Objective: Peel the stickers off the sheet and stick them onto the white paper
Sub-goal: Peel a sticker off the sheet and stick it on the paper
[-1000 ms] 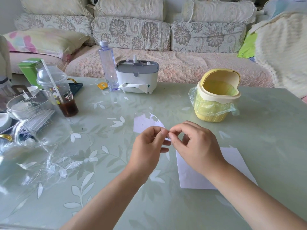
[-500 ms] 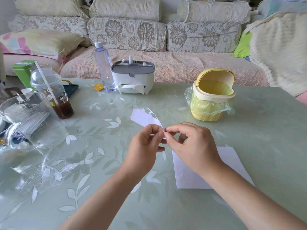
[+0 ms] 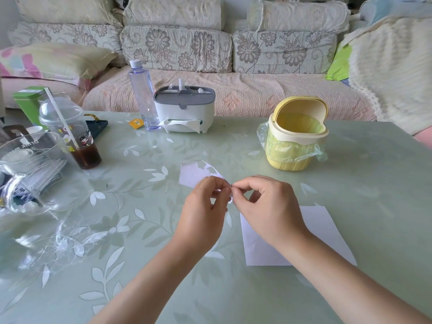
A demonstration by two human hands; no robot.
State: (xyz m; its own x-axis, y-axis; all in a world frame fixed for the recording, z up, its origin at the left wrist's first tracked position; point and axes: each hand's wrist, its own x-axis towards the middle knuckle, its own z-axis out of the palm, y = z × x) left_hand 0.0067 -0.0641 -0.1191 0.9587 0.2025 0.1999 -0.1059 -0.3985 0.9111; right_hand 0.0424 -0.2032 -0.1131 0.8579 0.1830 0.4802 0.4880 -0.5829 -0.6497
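While the left hand [image 3: 203,206] pinches the near edge of the sticker sheet [image 3: 194,174] between thumb and curled fingers, the right hand [image 3: 268,206] meets it fingertip to fingertip. The right thumb and forefinger are closed on the same edge, but whether they hold a sticker or only the sheet is too small to tell. Both hands hang above the counter [image 3: 140,265], and the sheet, pale and partly see-through, reaches away from them toward the far side. Under the right hand and wrist lies the white paper [image 3: 327,230], flat on the counter and partly hidden by the forearm. Farther off to the right stands a yellow bin [image 3: 297,146] with its lid tipped back and a plastic liner spilling over the rim. Toward the far edge sit a tissue box [image 3: 184,111] and, just beside it, a clear bottle [image 3: 142,94]. On the left is a domed cup [image 3: 70,132] with a straw and a dark drink, near clear glassware [image 3: 30,164]. A flowered sofa [image 3: 210,50] runs behind the counter.
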